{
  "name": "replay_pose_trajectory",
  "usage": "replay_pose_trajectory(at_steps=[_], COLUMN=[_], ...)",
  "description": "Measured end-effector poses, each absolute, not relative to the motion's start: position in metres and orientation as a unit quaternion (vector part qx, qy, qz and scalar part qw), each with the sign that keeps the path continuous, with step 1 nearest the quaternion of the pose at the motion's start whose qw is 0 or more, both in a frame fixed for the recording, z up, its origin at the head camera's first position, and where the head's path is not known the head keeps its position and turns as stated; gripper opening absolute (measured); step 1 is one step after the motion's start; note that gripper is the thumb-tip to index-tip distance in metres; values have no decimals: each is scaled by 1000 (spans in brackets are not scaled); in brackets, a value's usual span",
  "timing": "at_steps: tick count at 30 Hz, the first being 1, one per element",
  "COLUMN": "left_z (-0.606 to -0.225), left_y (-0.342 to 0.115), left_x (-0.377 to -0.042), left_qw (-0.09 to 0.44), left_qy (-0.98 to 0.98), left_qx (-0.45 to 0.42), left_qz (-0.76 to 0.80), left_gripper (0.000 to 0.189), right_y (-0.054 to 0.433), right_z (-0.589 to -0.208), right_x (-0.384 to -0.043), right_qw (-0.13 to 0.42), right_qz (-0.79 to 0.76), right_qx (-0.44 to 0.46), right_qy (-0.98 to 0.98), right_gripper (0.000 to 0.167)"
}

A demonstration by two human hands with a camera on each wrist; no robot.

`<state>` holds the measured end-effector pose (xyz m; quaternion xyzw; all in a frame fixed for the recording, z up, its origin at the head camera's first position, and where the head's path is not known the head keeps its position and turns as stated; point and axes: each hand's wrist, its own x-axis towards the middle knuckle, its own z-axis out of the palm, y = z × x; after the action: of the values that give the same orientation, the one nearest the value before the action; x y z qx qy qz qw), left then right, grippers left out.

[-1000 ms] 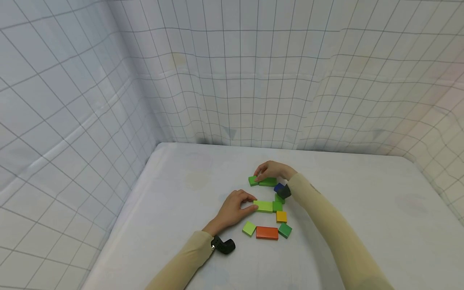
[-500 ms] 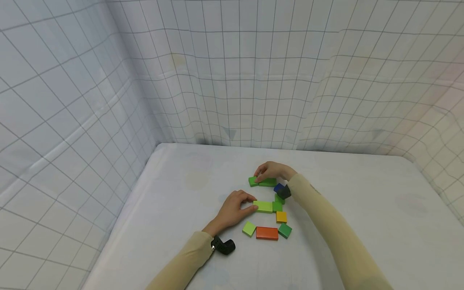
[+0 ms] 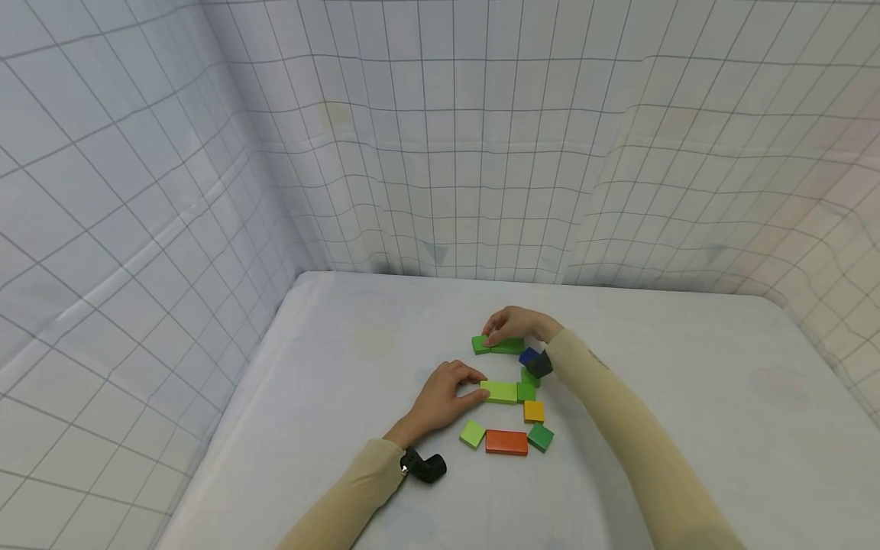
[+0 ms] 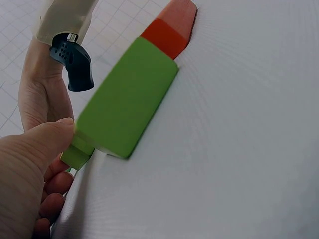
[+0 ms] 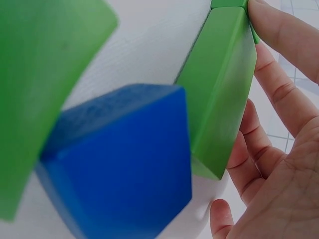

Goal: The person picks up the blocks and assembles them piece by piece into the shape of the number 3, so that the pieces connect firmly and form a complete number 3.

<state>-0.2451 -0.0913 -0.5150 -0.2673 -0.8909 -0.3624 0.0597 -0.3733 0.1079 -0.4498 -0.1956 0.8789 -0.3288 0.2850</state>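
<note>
At the left end of a long light-green block, my left hand pinches between thumb and fingers. The block lies flat, its right end against a small green block. Farther back, my right hand holds a small green block with thumb and fingertips. That block meets the end of a long green block, which the hand partly covers. In the right wrist view, the small green block shows only at the top edge, with the long green block running down from it.
A blue block and a green block lie under the right wrist. Nearer are a yellow block, a red block, a light-green square block and a dark-green block. Gridded white cloth surrounds the white table.
The small green block under the right hand has shifted very slightly right and nearer. Both hands otherwise keep their places, and the other blocks look unmoved.
</note>
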Motion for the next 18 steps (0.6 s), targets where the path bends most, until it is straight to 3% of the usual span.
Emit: replay_pose_trajectory(at_steps=[18], left_z=[-516], left_y=[-91], left_x=[-246], left_qw=[56], left_qy=[-893], left_qx=[-264], left_qz=[-360], left_gripper=[25], right_y=[110], right_z=[-452], right_x=[-376], right_qw=[286], right_qz=[-328], right_qx=[-197], right_qy=[878], right_gripper=[24])
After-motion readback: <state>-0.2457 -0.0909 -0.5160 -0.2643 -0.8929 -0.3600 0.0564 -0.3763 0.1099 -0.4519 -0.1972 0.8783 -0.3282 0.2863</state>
